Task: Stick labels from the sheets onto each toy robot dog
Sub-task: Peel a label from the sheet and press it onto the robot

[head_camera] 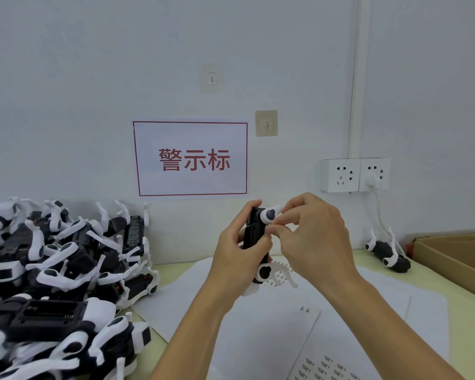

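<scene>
Pale wall (pixel 66 78), yellowish table (pixel 176 270), label sheets (pixel 258 338), perhaps overlapping.

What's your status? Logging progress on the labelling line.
Left hand grips the toy dog upright. Right hand pinches at its side; label itself too small to see. Nothing in the way.

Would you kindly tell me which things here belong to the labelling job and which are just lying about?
Belonging to the job:
- black-and-white plastic toy robot dog, held by left hand and right hand
- white paper label sheets
- heap of black-and-white toy dogs
- single toy dog lying apart

Lying about:
- brown cardboard box
- white wall sockets
- red-bordered paper sign
- adhesive wall hooks
</scene>
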